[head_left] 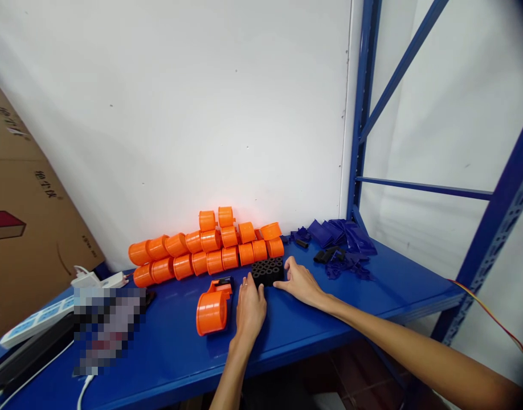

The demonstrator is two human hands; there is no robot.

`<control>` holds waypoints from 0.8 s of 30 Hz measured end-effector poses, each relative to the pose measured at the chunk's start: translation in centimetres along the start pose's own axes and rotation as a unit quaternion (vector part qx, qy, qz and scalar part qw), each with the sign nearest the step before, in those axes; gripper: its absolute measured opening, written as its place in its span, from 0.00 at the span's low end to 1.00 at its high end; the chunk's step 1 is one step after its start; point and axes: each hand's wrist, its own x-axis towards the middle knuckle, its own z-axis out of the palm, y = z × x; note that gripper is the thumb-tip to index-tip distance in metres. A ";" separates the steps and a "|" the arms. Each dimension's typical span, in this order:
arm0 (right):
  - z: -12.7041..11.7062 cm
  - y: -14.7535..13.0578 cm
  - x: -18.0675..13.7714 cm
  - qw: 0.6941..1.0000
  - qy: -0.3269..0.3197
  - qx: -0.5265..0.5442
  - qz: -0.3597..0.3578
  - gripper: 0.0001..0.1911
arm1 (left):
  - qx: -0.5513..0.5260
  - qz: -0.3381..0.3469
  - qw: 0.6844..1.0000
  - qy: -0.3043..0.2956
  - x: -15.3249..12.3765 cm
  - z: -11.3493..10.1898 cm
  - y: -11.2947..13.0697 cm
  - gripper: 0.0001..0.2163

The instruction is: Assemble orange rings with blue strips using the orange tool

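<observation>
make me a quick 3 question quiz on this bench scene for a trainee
1. True or false: both hands touch the block of black rollers.
2. What lies just left of the left hand? A) orange tape holder B) power strip C) cardboard box
3. Where are the dark blue parts relative to the right hand?

Key
1. True
2. A
3. Behind it and to the right, on the blue shelf

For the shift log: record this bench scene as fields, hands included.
surface: blue shelf top
left hand: flat on the shelf, fingertips at the black rollers
right hand: touching the block's right side
beside left hand: orange dispenser
against wall: stacked orange shells
right rear: dark blue parts
far left: power strip
</observation>
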 end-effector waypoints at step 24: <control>-1.1 1.7 4.2 0.999 0.009 -0.015 0.030 0.11 | 0.004 0.012 1.000 0.007 0.9 0.3 -0.9 0.24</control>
